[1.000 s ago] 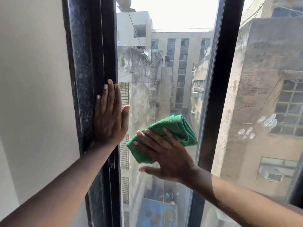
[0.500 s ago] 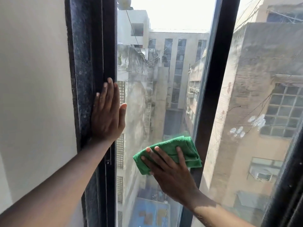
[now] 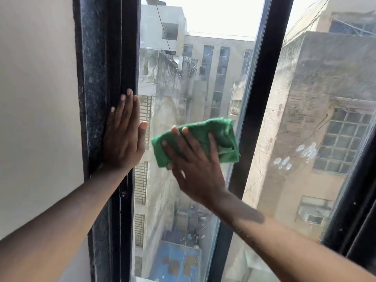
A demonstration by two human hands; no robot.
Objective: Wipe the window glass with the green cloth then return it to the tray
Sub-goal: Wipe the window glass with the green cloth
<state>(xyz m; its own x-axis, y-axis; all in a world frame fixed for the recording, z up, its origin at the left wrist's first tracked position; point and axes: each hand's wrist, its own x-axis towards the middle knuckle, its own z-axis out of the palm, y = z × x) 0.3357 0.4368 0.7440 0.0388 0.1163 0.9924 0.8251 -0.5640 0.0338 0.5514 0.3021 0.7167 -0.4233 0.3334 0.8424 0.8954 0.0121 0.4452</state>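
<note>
Wiping is proceeding: the right hand (image 3: 195, 159), fingers flat, is pressing the green cloth (image 3: 203, 139) against the window glass (image 3: 183, 88), the left hand (image 3: 122, 137) is bracing open-palmed on the frame (image 3: 101, 58), and the tray, unseen, is awaiting the cloth.

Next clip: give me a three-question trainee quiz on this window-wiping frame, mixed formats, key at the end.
1. True or false: the left hand holds the green cloth.
2. The right hand presses the cloth against: A) the wall B) the window glass C) a tray
3. Fill in: the left hand rests flat on the black window ____.

Key: 1 false; 2 B; 3 frame.
</note>
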